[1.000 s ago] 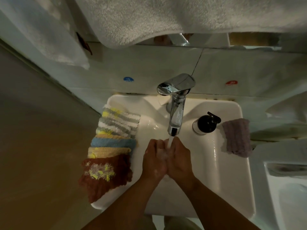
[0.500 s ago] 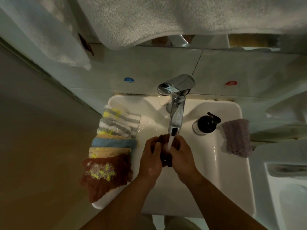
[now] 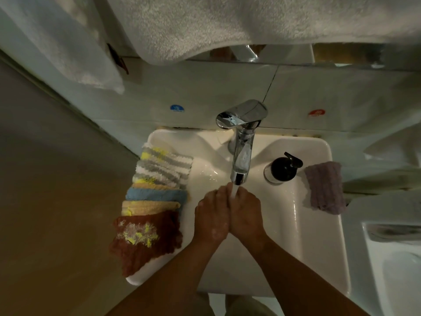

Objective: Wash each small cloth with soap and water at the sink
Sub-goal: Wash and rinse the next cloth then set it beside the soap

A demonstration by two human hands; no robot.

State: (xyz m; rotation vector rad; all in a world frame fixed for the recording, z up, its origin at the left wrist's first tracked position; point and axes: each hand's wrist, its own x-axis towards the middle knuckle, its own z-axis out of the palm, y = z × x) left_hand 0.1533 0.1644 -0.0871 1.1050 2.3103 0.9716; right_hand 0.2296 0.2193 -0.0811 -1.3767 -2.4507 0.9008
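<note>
Left hand: the left hand is over the basin, its inner edge pressed against the other hand, fingers pointing to the far side under the spout. From above I cannot tell whether it is clenched on anything.
Right hand: the right hand lies against the left one, fingers also reaching toward the spout. What, if anything, it grasps is hidden.
Water: a thin white stream of water falls from the spout onto the seam where the two hands meet.
Tap: a chrome single-lever tap stands at the far middle of the white ceramic sink.
Cloths on the left rim: four overlap in a row. Farthest is a grey, white and yellow striped cloth, then a blue cloth, then a pale yellow cloth. Nearest is a reddish-brown cloth with a yellow and white patch, which hangs over the sink's edge.
Cloth on the right rim: a mauve ribbed cloth lies alone, well apart from the hands.
Soap: a black pump dispenser on a clear bottle stands between the tap and the mauve cloth.
Above: a white terry towel hangs over the tiled wall.
</note>
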